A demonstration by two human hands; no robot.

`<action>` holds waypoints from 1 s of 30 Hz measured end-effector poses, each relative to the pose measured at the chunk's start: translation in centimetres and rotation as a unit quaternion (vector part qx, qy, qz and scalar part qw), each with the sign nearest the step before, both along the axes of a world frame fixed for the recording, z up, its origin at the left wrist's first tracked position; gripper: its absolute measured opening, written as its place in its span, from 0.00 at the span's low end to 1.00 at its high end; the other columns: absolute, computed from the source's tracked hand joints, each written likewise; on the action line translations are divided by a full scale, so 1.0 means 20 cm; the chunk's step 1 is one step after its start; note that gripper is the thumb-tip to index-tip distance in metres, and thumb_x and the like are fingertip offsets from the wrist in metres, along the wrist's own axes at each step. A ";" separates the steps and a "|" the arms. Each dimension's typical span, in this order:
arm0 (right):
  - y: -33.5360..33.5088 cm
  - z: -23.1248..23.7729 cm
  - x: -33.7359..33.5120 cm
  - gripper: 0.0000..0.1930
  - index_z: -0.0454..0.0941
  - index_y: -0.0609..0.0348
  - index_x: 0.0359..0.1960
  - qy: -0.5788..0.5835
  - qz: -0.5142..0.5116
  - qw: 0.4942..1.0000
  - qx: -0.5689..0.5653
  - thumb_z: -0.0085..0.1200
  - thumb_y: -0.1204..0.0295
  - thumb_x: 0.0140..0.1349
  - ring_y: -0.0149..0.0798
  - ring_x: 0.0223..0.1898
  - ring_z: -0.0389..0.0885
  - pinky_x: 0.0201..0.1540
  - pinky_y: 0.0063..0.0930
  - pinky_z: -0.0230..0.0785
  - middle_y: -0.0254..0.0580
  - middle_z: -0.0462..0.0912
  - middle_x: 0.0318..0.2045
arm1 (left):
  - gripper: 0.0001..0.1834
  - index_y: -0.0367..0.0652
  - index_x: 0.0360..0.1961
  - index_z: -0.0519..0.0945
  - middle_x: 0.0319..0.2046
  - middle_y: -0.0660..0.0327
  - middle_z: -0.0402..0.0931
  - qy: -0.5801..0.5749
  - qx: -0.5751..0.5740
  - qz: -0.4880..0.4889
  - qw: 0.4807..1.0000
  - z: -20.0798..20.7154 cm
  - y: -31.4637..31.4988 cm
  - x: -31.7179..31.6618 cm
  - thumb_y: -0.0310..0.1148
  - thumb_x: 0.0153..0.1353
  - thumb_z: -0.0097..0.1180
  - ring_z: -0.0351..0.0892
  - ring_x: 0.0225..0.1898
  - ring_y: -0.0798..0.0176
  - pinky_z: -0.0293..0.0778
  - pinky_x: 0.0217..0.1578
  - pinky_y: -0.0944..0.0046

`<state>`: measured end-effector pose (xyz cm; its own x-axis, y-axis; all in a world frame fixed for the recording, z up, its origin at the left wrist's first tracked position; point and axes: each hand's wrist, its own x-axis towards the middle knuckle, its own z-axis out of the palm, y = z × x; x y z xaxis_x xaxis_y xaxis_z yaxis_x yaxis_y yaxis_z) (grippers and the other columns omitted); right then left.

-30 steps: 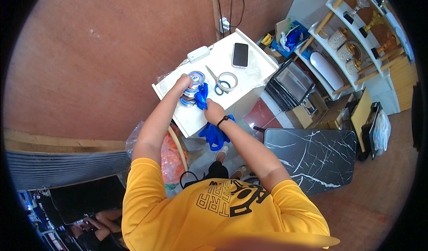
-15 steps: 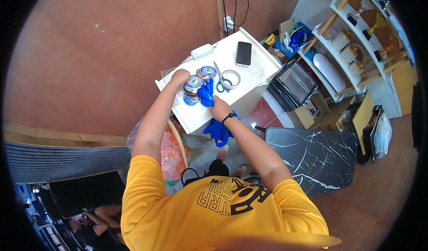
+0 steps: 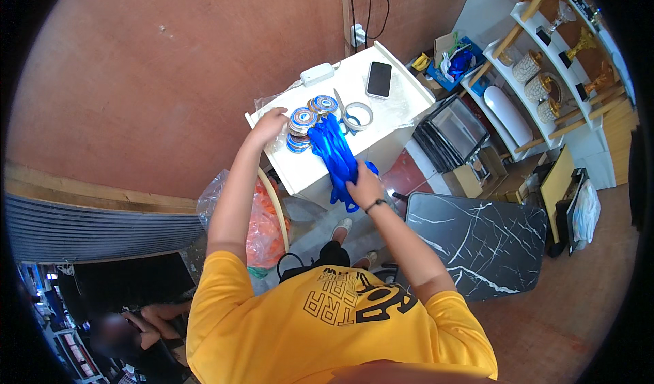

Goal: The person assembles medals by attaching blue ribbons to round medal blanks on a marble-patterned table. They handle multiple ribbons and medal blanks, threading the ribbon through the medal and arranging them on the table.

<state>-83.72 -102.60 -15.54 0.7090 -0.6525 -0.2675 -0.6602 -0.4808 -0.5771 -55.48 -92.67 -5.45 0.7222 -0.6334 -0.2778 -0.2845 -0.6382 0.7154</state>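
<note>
Stacked round medals [image 3: 302, 119] with blue, white and orange faces lie on a white cabinet top [image 3: 402, 101]. Their shiny blue ribbons [image 3: 332, 151] stretch toward me over the cabinet's front edge. My right hand [image 3: 365, 186] is closed around the lower part of the ribbon bundle. My left hand [image 3: 268, 126] is just left of the medals, by a clear plastic bag [image 3: 276, 142], its fingers partly stretched. Right of the medals, a roll of tape [image 3: 358, 116] lies over scissors [image 3: 338, 102] with blue handles.
A phone [image 3: 379, 79] and a white adapter box [image 3: 317, 74] lie farther back. Below the cabinet at left is a plastic bag of orange stuff [image 3: 264, 224]. A black marble-patterned board [image 3: 477, 244] stands at right, near shelves with trophies [image 3: 579, 47]. Another person [image 3: 146, 336] is at lower left.
My right hand has slid down the ribbons toward me, past the cabinet edge, drawing them out straight. The bunched ribbons now lie extended. My left hand stays beside the medals, fingers more visible.
</note>
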 end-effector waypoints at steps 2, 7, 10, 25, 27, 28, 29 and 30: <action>0.05 -0.07 -0.20 0.37 0.60 0.50 0.67 -0.017 -0.008 1.000 -0.024 0.61 0.62 0.55 0.56 0.59 0.74 0.60 0.70 0.57 0.53 0.79 0.54 | 0.24 0.40 0.60 0.74 0.56 0.51 0.74 0.053 -0.086 -0.194 0.976 0.27 0.12 -0.33 0.40 0.68 0.51 0.69 0.64 0.56 0.63 0.64 0.54; 0.22 -0.30 -0.67 0.35 0.62 0.54 0.66 -0.042 0.022 0.999 0.014 0.61 0.65 0.57 0.59 0.55 0.77 0.59 0.51 0.66 0.58 0.78 0.55 | 0.30 0.38 0.57 0.75 0.56 0.47 0.74 0.182 -0.437 -0.465 0.748 0.83 0.33 -1.24 0.53 0.74 0.34 0.71 0.61 0.47 0.55 0.66 0.44; 0.33 -0.32 -0.91 0.31 0.66 0.56 0.63 0.008 -0.011 0.996 0.086 0.60 0.65 0.58 0.57 0.51 0.80 0.54 0.46 0.71 0.56 0.81 0.50 | 0.28 0.39 0.52 0.78 0.53 0.45 0.74 0.323 -0.563 -0.470 0.598 0.99 0.37 -1.46 0.50 0.75 0.31 0.73 0.58 0.46 0.53 0.66 0.40; 0.37 -0.41 -1.02 0.16 0.79 0.62 0.47 -0.084 -0.128 0.946 0.285 0.60 0.66 0.59 0.49 0.43 0.84 0.45 0.37 0.75 0.53 0.85 0.41 | 0.10 0.40 0.44 0.76 0.51 0.51 0.72 0.358 -0.397 -0.426 0.730 1.07 0.51 -1.44 0.34 0.73 0.44 0.71 0.57 0.51 0.63 0.57 0.51; 0.35 -0.36 -0.89 0.16 0.80 0.62 0.46 -0.109 -0.061 0.978 0.168 0.60 0.66 0.59 0.48 0.41 0.84 0.44 0.36 0.75 0.52 0.85 0.39 | 0.09 0.39 0.46 0.75 0.52 0.52 0.72 0.305 -0.323 -0.495 0.747 1.05 0.54 -1.37 0.31 0.72 0.46 0.71 0.57 0.52 0.64 0.56 0.53; 0.34 -0.33 -0.83 0.16 0.80 0.62 0.45 -0.117 -0.055 0.983 0.129 0.60 0.66 0.59 0.48 0.40 0.84 0.44 0.36 0.75 0.51 0.85 0.38 | 0.10 0.38 0.47 0.75 0.52 0.52 0.72 0.271 -0.263 -0.531 0.759 1.04 0.59 -1.34 0.30 0.71 0.47 0.71 0.57 0.51 0.64 0.57 0.53; 0.31 -0.30 -0.75 0.14 0.80 0.62 0.43 -0.119 -0.040 0.986 0.110 0.61 0.67 0.58 0.47 0.37 0.84 0.41 0.37 0.75 0.50 0.85 0.36 | 0.13 0.36 0.49 0.75 0.54 0.51 0.72 0.276 -0.269 -0.513 0.767 1.03 0.63 -1.30 0.34 0.72 0.47 0.71 0.58 0.50 0.63 0.58 0.53; 0.27 -0.26 -0.65 0.14 0.81 0.62 0.43 -0.124 -0.028 0.989 0.080 0.61 0.67 0.58 0.47 0.36 0.84 0.40 0.37 0.75 0.50 0.85 0.35 | 0.16 0.35 0.50 0.75 0.55 0.50 0.73 0.277 -0.259 -0.500 0.779 1.02 0.67 -1.27 0.37 0.72 0.46 0.71 0.59 0.49 0.63 0.59 0.52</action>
<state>-96.74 -97.21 -20.65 0.7301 -0.6556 -0.1927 -0.5113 -0.3371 -0.7905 -80.85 -79.34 14.96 -0.3434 -0.9330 0.1080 -0.0113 0.1191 0.9928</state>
